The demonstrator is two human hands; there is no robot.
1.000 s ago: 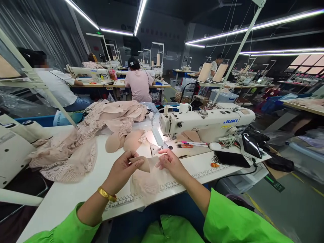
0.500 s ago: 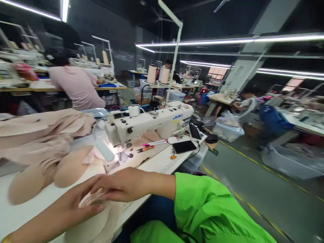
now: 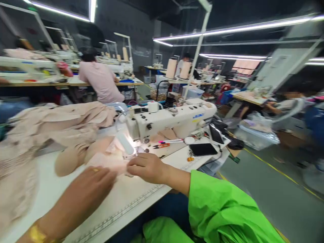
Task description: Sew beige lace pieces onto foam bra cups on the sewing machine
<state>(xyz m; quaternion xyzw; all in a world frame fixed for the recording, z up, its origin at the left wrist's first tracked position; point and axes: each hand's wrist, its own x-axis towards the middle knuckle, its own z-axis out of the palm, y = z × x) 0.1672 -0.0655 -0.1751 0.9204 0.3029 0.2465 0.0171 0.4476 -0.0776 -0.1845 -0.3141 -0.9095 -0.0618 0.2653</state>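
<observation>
A pale pink fabric piece (image 3: 107, 162) lies on the white table in front of the lit needle area of the white sewing machine (image 3: 172, 116). My left hand (image 3: 92, 185), with a ring and a gold bracelet, rests palm down on its near edge, fingers together. My right hand (image 3: 148, 167) pinches the fabric's right end close to the needle area. Beige cups (image 3: 67, 161) sit behind and left of my left hand. The needle itself is hidden by glare and the lamp (image 3: 125, 143).
A heap of beige fabric (image 3: 65, 121) covers the table's left side. Orange snips (image 3: 161, 145), pens and a black phone (image 3: 203, 149) lie right of the needle area. A person in a pink shirt (image 3: 101, 79) sits at a table beyond.
Both hands have moved from the table's front edge up toward the needle area. The cream fabric bundle at the front edge is gone from there; a flat pink piece now lies by the machine. The view has shifted left.
</observation>
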